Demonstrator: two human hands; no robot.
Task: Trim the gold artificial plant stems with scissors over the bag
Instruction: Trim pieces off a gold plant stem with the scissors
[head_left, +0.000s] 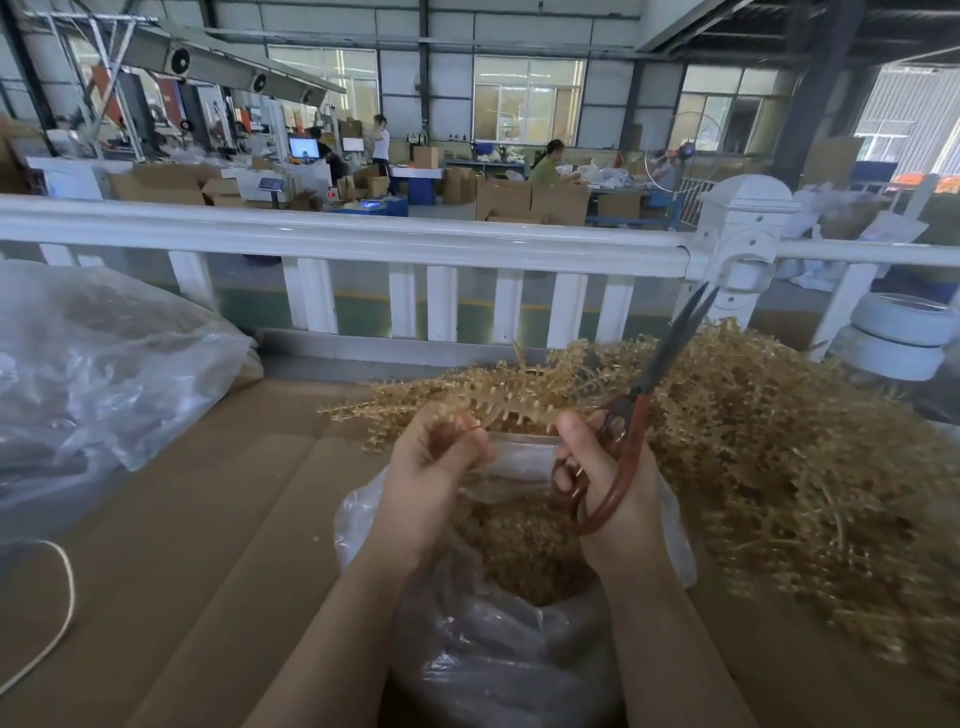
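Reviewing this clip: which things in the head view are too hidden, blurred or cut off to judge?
- Left hand grip: blurred by motion, so where its fingers meet the gold stem is unclear.
- Scissors: the lower handle loop is partly covered by the right hand.
- Bag: its bottom is cut off by the lower edge.
- Gold pile: runs off the right edge.
- Big plastic sack: contents hazy through the film.

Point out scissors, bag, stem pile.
scissors (631, 441): head view, red handle shank.
bag (498, 670): head view, bare plastic near its front.
stem pile (779, 457): head view, middle of the gold heap.
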